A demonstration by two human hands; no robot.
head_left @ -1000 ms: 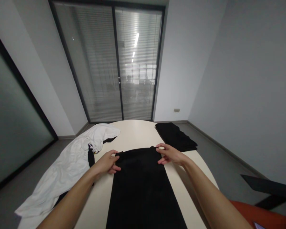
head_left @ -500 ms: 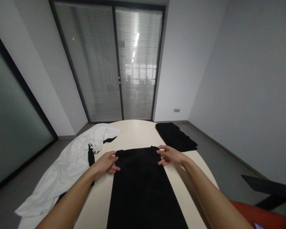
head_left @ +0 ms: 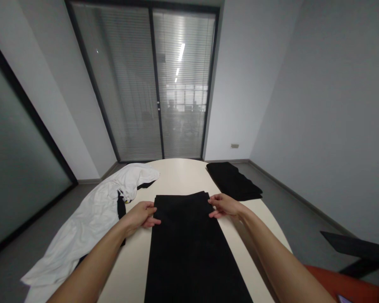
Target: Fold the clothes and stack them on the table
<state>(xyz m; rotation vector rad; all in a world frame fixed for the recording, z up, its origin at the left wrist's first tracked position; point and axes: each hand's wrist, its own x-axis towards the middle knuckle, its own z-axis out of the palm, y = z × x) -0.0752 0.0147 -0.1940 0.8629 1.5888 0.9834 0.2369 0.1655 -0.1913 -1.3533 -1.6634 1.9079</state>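
A black folded garment (head_left: pixel 189 244) lies lengthwise on the table in front of me, its near end running out of view at the bottom. I cannot tell from its folded shape what kind of garment it is. At its far left corner, my left hand (head_left: pixel 143 214) pinches the edge between thumb and fingers. Across from it, my right hand (head_left: pixel 224 205) grips the far right edge the same way. The far edge between both hands looks fairly straight, with a layered fold showing at the corners.
A crumpled white garment (head_left: pixel 91 214) with black cloth under it drapes over the left side of the round cream table (head_left: pixel 180 174). A folded black garment (head_left: pixel 232 181) lies at the far right. An orange chair (head_left: pixel 341 284) stands at lower right; glass doors (head_left: pixel 139 84) are beyond.
The black garment's far edge has risen slightly and its corners look neater. Its near part has shifted a little to the right. Both hands have barely moved and keep their hold.
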